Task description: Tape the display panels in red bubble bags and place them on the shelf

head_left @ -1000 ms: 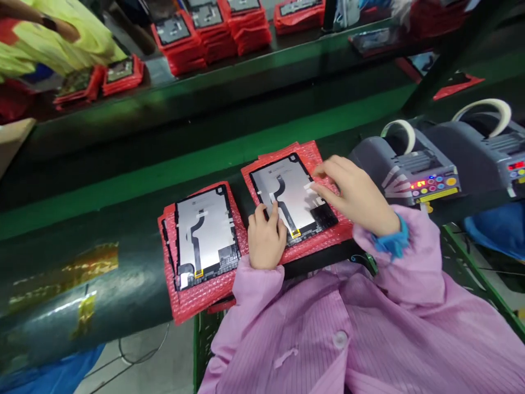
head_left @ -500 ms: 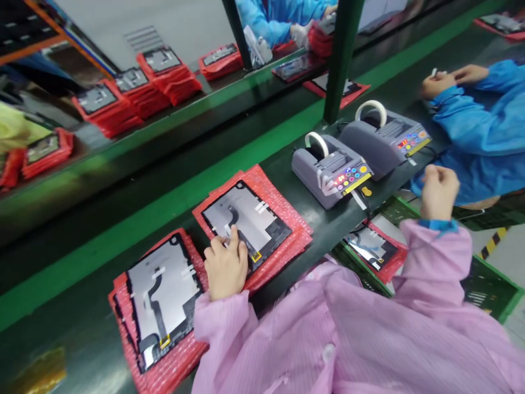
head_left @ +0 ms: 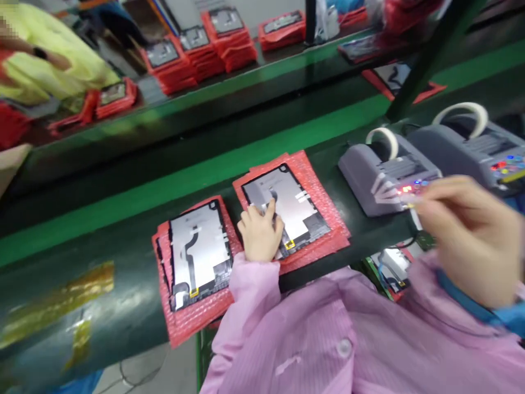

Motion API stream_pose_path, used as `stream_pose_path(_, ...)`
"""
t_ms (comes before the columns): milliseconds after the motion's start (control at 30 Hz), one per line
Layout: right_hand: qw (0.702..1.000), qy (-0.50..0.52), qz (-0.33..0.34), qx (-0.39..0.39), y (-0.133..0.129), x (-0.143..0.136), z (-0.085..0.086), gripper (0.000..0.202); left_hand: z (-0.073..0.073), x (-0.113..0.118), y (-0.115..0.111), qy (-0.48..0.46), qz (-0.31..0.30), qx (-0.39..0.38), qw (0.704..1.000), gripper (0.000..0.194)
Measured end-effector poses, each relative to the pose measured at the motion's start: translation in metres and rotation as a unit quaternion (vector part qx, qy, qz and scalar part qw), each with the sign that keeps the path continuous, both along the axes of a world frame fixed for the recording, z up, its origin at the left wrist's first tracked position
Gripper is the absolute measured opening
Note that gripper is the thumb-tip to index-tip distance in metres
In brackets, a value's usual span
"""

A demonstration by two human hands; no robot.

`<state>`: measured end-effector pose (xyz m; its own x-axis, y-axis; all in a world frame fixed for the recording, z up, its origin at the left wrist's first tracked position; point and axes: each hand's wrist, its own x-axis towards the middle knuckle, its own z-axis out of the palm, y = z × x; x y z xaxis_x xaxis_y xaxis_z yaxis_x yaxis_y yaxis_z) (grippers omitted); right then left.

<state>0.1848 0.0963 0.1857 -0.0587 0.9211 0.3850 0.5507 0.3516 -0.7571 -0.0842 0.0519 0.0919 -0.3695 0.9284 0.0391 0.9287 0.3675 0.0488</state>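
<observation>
My left hand (head_left: 261, 232) rests on a tablet screen panel (head_left: 293, 210) with a grey back, its index finger stretched onto the dark flex cable (head_left: 274, 192). The panel lies on a stack of red bubble-wrap sheets (head_left: 331, 210). My right hand (head_left: 471, 235), blurred, is at the front of the nearer grey tape dispenser (head_left: 359, 178). Its thumb and index finger are pinched together; what lies between them is too small to make out. A short white tape strip (head_left: 415, 220) shows just below the fingertips. A second similar panel (head_left: 205, 251) lies to the left on red bubble wrap.
Another tape dispenser (head_left: 455, 156) stands at the right, beside a slanting green post (head_left: 437, 60). Red-wrapped panel stacks (head_left: 172, 71) line the raised shelf at the back. A person in a yellow garment (head_left: 61, 46) is behind it. Below the bench edge, another panel (head_left: 396, 268) lies low.
My right hand has moved from over the crate beside the bench to the front of the nearer dispenser. My left hand stays on the same panel. The view has swung left.
</observation>
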Motion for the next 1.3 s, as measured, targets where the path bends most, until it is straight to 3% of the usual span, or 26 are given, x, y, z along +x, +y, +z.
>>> stream_pose_path(67, 0.98, -0.013, 0.19, -0.063, 0.028, -0.063, -0.006, 0.02, -0.001, -0.003, 0.003, -0.016, -0.013, 0.006, 1.0, 0.053)
stream_pose_path(100, 0.965, -0.031, 0.243, -0.091, 0.047, -0.092, -0.015, 0.019, -0.001, -0.004, 0.004, -0.023, -0.018, 0.009, 1.0, 0.054)
stream_pose_path(200, 0.935, -0.14, 0.297, -0.134, 0.101, -0.163, -0.055, 0.014, -0.002, -0.009, 0.007, -0.04, -0.027, 0.018, 0.999, 0.054)
stream_pose_path(267, 0.92, -0.187, 0.31, -0.15, 0.122, -0.187, -0.077, 0.013, -0.003, -0.012, 0.009, -0.049, -0.031, 0.026, 0.998, 0.052)
stream_pose_path(333, 0.908, -0.213, 0.321, -0.164, 0.128, -0.197, -0.089, 0.015, -0.004, -0.014, 0.01, -0.055, -0.034, 0.03, 0.997, 0.051)
stream_pose_path(633, 0.902, -0.276, 0.295, -0.155, 0.116, -0.201, -0.086, 0.016, -0.005, -0.014, 0.013, -0.104, -0.022, 0.012, 0.994, 0.053)
stream_pose_path(933, 0.888, -0.348, 0.265, -0.142, 0.105, -0.208, -0.08, 0.019, -0.004, -0.013, 0.014, -0.098, -0.022, 0.009, 0.995, 0.053)
stream_pose_path(1100, 0.904, -0.385, 0.15, -0.106, 0.111, -0.193, -0.072, 0.035, -0.006, -0.014, 0.009, -0.155, -0.011, 0.056, 0.986, 0.048)
stream_pose_path(1200, 0.911, -0.385, 0.1, -0.109, 0.11, -0.162, -0.071, 0.028, -0.019, -0.018, -0.006, -0.223, 0.102, 0.19, 0.951, 0.048)
stream_pose_path(1300, 0.919, -0.34, 0.134, -0.147, 0.096, -0.129, -0.08, 0.02, -0.036, -0.023, -0.024, -0.384, 0.195, 0.229, 0.873, 0.054)
